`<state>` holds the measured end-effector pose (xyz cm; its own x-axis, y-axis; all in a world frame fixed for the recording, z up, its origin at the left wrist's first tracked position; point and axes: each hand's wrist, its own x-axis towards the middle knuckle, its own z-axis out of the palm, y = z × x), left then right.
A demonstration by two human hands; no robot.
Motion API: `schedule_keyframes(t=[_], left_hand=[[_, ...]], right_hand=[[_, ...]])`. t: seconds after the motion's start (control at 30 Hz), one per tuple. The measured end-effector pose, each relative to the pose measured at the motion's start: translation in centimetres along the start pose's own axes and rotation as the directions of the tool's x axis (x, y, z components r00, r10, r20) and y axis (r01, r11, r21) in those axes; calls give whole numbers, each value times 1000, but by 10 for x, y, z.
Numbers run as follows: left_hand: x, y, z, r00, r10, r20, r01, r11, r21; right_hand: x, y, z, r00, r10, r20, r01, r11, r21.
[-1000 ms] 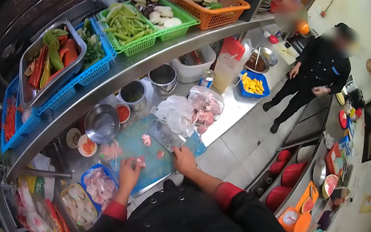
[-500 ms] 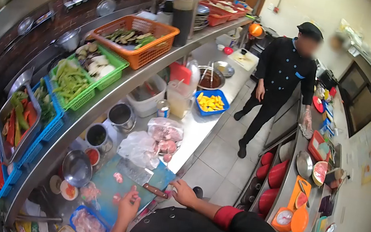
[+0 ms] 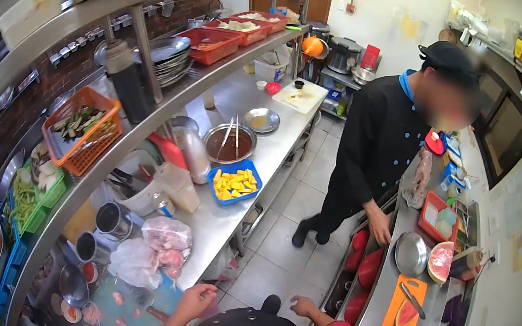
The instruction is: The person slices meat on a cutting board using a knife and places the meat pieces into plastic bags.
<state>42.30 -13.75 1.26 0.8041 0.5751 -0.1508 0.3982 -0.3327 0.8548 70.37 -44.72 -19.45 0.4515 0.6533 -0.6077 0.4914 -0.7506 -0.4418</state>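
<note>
Close to the edge of the blue cutting board, my left hand has its fingers curled; whether anything is between them is too small to tell. The cleaver's brown handle lies beside it, the blade partly hidden. My right hand is over the aisle, away from the board, with its fingers bent and apart and nothing in them. Small pieces of raw meat lie on the board. Beyond it sit a clear plastic bag and bagged meat.
A co-worker in dark clothes stands at the right counter, an arm reaching down. That counter holds an orange board with watermelon and a knife, plus a metal pan. A blue basket of yellow pieces sits on the left counter.
The view has swung right. My right hand has left the cleaver and moved out over the aisle. My left hand has moved from the meat to the board's edge. The co-worker has come nearer.
</note>
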Motion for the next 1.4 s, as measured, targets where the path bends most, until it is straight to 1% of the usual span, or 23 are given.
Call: schedule_keyframes(t=[0.03,0.07,0.13,0.2,0.27,0.37,0.4,0.5,0.57,0.6,0.67,0.7,0.87,0.97,1.0,1.07,1.1,1.17,1.2,1.27,1.3,1.37,1.4], left_hand=[[14,5,12,997,35,64,-36,999,13],[27,11,22,998,28,63,-29,999,13],[47,25,41,980,64,188,-79,994,74],[65,34,57,981,32,193,-43,998,50],[81,42,69,973,56,223,-77,993,91],[109,60,77,954,33,297,-61,995,85],[118,63,80,935,19,353,-53,995,86],[161,57,96,918,55,392,-104,989,106],[188,65,103,893,88,442,-144,985,94],[204,66,109,895,82,439,-137,986,94],[243,60,126,835,152,529,-233,968,88],[262,58,133,820,147,553,-230,970,83],[356,84,149,756,205,622,-277,961,21],[417,105,136,700,226,678,-311,950,4],[437,98,140,702,270,659,-314,948,-54],[472,103,139,730,226,645,-233,970,-77],[485,105,138,706,238,666,-234,967,-97],[509,112,135,764,191,616,-146,982,-124],[517,117,133,748,207,631,-155,978,-137],[528,122,129,762,216,611,-120,973,-195],[532,120,129,761,243,602,-123,964,-234],[539,116,125,764,264,588,-113,953,-281],[541,114,122,776,267,571,-93,945,-315]], right_hand=[[3,17,-12,999,25,-38,-25,1000,19],[7,34,-25,996,50,-78,-48,998,33],[26,68,-41,993,57,-101,-56,998,15],[41,87,-57,990,55,-127,-56,998,-5],[52,93,-75,978,122,-170,-99,986,136],[65,100,-81,968,145,-204,-102,973,206],[64,99,-80,971,137,-197,-95,974,207],[54,90,-78,967,154,-201,-107,969,223],[49,81,-77,968,233,-89,-192,926,325],[49,75,-77,970,230,-84,-192,927,321],[49,62,-84,979,185,-81,-131,887,443],[51,55,-92,980,186,-75,-134,887,441],[88,36,-120,986,163,26,-129,664,737],[117,41,-120,986,164,37,-104,425,899],[125,47,-118,985,168,28,-83,332,940],[133,51,-127,982,190,11,-49,194,980],[132,49,-138,974,225,11,-53,184,981],[144,37,-176,976,110,190,-155,-266,951],[148,27,-192,975,133,180,-138,-273,952],[157,10,-215,937,302,177,-203,54,978],[168,18,-214,934,318,166,-193,55,980],[187,20,-227,932,348,102,-220,317,923],[190,19,-243,926,363,99,-225,324,919]])
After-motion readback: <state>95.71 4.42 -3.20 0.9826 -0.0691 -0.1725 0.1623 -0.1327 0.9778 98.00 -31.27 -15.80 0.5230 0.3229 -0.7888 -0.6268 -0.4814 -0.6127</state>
